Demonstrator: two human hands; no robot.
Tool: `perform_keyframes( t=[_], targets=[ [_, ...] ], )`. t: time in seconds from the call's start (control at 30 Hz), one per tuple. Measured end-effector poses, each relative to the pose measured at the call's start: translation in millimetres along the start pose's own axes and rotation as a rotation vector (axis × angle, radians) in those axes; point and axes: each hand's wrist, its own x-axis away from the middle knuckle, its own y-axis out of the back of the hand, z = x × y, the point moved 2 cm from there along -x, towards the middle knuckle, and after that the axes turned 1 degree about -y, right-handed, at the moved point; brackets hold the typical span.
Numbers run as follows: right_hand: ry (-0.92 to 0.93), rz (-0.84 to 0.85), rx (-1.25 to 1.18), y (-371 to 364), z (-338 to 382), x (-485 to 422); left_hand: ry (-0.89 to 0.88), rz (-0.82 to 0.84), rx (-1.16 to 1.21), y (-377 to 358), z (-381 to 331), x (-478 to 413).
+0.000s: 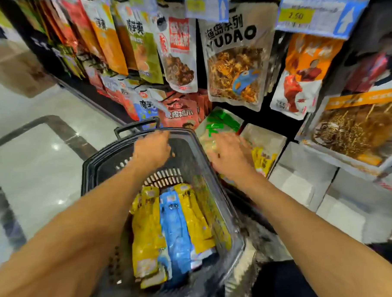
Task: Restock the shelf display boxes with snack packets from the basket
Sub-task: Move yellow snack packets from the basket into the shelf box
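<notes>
A black plastic basket (90, 166) stands below me, holding several yellow snack packets (147, 229) and blue snack packets (176, 234). My left hand (152, 148) hovers at the basket's far rim with its fingers bent down; blur hides whether it grips anything. My right hand (231, 153) lies with spread fingers over a shelf display box (277, 140) that holds yellow packets (264, 161). Just behind that hand, green-and-white packets (223, 122) stand in the neighbouring box.
Hanging snack bags, among them a YUDAO bag (234, 63), fill the pegs above the boxes. A white display box (301, 173) sits to the right on the shelf. Price tags (315, 15) jut out overhead. Grey tiled floor (33, 155) spreads to the left.
</notes>
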Motion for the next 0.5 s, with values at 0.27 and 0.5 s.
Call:
perform_keyframes(
  t=[0.27,0.5],
  targets=[
    [0.045,0.488,-0.024,-88.9,88.3,63.5,0.286,0.235,0.159,-76.4,86.0,100.5],
    [-0.143,0.768,0.058,-164.9,63.5,91.4,0.355,0.421,0.185,-166.0,59.3,123.7]
  ],
)
